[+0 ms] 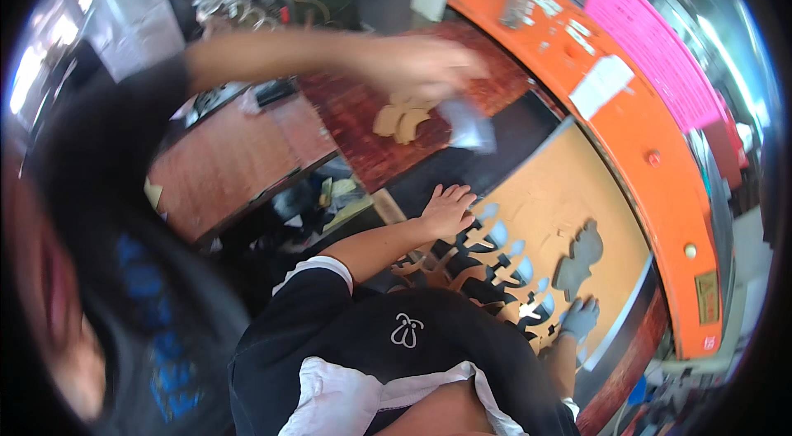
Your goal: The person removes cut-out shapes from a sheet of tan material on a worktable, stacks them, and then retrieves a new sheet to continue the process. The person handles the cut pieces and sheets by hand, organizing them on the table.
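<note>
My left hand [448,210] is bare and lies flat, fingers spread, on the dark surface at the left edge of a tan sheet [569,176]. At the sheet's near right part rests my right hand [581,320], in a grey glove, with its fingers stretched out and nothing seen in them. Just beyond it lies a dark grey piece with a curvy outline [580,259]. Between my hands, the near side of the sheet has rows of curved cut-out shapes [497,235], with strips of sheet hanging over the edge toward my body.
A co-worker's blurred arm and hand [421,67] reach in from the left, above a dark red board [351,118]. Small tan cut pieces [402,122] and a clear plastic bag [469,126] lie there. An orange machine beam [631,135] runs along the far side, carrying a pink sheet [656,48].
</note>
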Available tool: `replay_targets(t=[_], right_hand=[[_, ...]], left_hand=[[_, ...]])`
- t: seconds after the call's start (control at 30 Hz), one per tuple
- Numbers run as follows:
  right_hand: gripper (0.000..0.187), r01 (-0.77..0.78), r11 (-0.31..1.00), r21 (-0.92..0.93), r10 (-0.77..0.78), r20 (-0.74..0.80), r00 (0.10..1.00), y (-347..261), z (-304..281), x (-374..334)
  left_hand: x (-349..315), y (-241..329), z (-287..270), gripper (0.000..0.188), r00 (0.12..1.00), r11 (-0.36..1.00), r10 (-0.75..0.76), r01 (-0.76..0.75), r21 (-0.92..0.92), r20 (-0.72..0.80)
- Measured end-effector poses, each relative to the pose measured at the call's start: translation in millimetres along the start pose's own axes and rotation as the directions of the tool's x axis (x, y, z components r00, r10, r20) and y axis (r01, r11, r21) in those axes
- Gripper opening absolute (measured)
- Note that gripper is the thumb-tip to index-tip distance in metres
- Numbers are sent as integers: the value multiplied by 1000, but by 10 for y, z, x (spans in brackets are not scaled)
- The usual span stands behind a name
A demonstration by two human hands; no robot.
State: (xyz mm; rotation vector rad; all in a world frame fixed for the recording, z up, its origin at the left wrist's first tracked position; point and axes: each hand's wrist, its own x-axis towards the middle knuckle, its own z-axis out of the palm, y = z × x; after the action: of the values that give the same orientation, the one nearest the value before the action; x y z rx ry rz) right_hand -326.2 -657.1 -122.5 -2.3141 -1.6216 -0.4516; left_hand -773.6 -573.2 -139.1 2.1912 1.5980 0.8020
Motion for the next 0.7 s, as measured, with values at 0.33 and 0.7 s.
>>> replay_targets(t=[0.33,0.7], right_hand=[[34,87,996,-17,-88,-134,987,36,72,-14],[43,-73,997,-36,73,-15,997,-89,-51,-3]], left_hand=[[-272,-133,-73,26,986,998,58,-59,-3,-159],[78,-89,149,6,960,998,57,-65,-19,-276]])
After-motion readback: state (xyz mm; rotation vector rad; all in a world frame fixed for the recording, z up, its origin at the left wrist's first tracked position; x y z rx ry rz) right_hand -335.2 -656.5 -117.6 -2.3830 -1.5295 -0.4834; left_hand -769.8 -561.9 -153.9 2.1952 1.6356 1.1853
